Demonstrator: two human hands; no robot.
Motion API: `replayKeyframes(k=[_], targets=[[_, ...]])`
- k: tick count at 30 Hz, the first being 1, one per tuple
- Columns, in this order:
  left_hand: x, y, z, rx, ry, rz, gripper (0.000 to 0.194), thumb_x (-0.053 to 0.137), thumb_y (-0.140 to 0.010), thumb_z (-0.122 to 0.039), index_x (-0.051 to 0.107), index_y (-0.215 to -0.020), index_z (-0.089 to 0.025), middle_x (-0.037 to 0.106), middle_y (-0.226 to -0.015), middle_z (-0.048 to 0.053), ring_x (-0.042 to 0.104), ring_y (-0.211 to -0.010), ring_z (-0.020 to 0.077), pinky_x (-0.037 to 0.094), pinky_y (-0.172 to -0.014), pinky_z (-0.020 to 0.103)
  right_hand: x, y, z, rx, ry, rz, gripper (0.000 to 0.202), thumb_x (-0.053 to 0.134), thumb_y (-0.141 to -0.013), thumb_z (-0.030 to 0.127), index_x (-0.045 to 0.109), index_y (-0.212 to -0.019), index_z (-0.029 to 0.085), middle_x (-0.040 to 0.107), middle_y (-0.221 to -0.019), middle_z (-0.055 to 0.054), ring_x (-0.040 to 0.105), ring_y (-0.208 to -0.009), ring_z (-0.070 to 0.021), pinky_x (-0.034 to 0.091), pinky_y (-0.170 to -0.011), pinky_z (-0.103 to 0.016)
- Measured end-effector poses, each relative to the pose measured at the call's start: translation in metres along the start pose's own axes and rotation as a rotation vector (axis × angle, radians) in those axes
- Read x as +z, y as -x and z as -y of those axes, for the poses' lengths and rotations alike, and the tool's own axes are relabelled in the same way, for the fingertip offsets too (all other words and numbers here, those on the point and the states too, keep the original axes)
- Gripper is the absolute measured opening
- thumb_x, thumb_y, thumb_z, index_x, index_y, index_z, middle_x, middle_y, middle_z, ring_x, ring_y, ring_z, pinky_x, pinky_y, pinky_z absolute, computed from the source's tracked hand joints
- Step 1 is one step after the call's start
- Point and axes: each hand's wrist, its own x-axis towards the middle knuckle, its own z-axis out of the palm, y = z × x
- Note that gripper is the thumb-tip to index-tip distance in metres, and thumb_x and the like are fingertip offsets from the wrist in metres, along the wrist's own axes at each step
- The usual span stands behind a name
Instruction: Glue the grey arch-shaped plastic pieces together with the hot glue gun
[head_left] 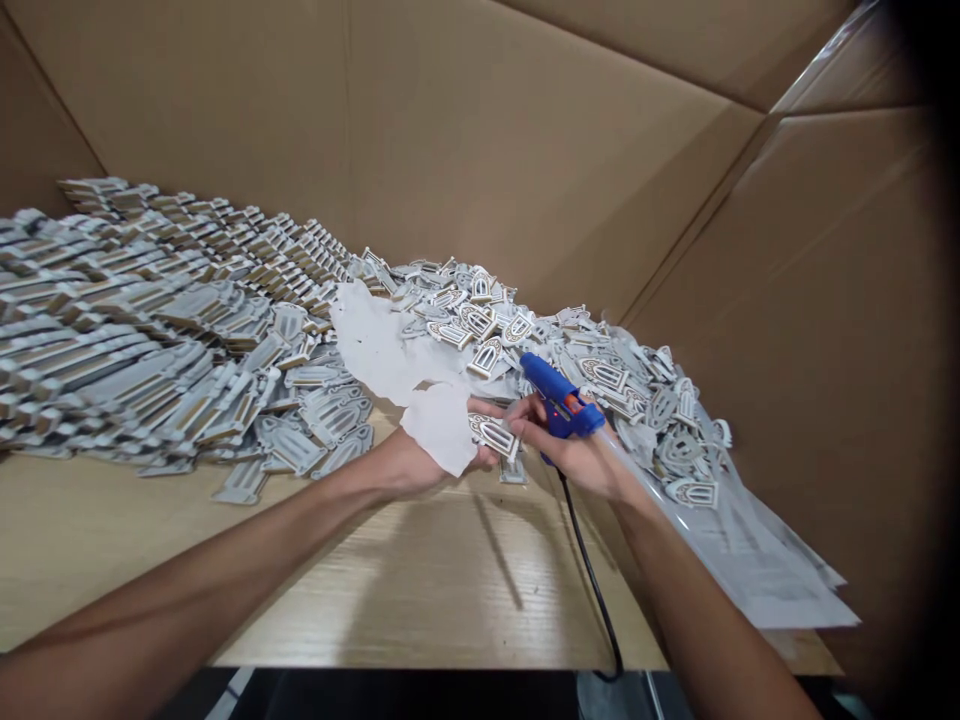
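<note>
In my right hand [581, 465] is a blue hot glue gun [559, 395], its nozzle toward the pile and a clear glue stick [652, 478] sticking out of its back. The fingertips of that same hand also touch a small white arched window piece [493, 435] with gold trim. My left hand [420, 462] is under the piece, its fingers curled behind it. A torn white sheet [442, 425] lies over the left palm and hides part of that hand. Just below the fingers a grey piece [513, 470] shows.
Stacked window pieces [135, 330] fill the left of the wooden table [435, 590]. Loose ones [480, 320] are heaped at the back and right, partly on white sheets [795, 590]. A black cord [592, 570] runs over the front edge. Cardboard walls [450, 130] enclose the back and right.
</note>
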Motion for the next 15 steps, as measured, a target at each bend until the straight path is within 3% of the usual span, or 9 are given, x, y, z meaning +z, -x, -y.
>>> replayKeyframes(k=[3,6,11,15], targets=[[-0.001,-0.001,0.008,-0.073,0.06,-0.036,0.072,0.096,-0.078,-0.043,0.068,-0.136,-0.012,0.08,-0.084,0.009,0.074,-0.066,0.0183,0.055,-0.057,0.027,-0.004,0.001,0.0,0.006,0.013,-0.062,0.028,0.074,-0.097,0.042,0.058,-0.081,0.024,0.068,-0.085,0.001,0.059,-0.08,-0.0187,0.047,-0.079,-0.035],[-0.001,-0.002,0.018,-0.068,0.045,-0.078,0.069,0.094,-0.079,-0.051,0.07,-0.132,-0.013,0.073,-0.072,0.003,0.063,-0.055,0.0137,0.047,-0.049,0.023,-0.006,0.003,0.003,-0.005,-0.025,-0.099,0.037,0.074,-0.096,0.045,0.047,-0.079,0.026,0.069,-0.088,0.0,0.058,-0.082,-0.0197,0.046,-0.079,-0.036],[-0.002,-0.002,0.019,0.059,-0.161,-0.084,0.062,0.09,-0.082,-0.043,0.071,-0.134,-0.016,0.077,-0.085,0.005,0.063,-0.064,0.0138,0.05,-0.058,0.025,0.0,0.002,0.003,-0.034,-0.124,-0.101,0.038,0.077,-0.096,0.043,0.047,-0.08,0.027,0.071,-0.086,0.0,0.061,-0.079,-0.0201,0.048,-0.082,-0.038],[-0.001,-0.001,0.005,0.133,-0.283,-0.074,0.053,0.083,-0.084,-0.031,0.075,-0.133,-0.015,0.073,-0.074,0.001,0.061,-0.065,0.015,0.049,-0.064,0.027,0.001,0.003,-0.001,0.0,-0.129,-0.073,0.033,0.075,-0.099,0.047,0.054,-0.082,0.027,0.076,-0.093,-0.002,0.07,-0.087,-0.0241,0.051,-0.088,-0.042]])
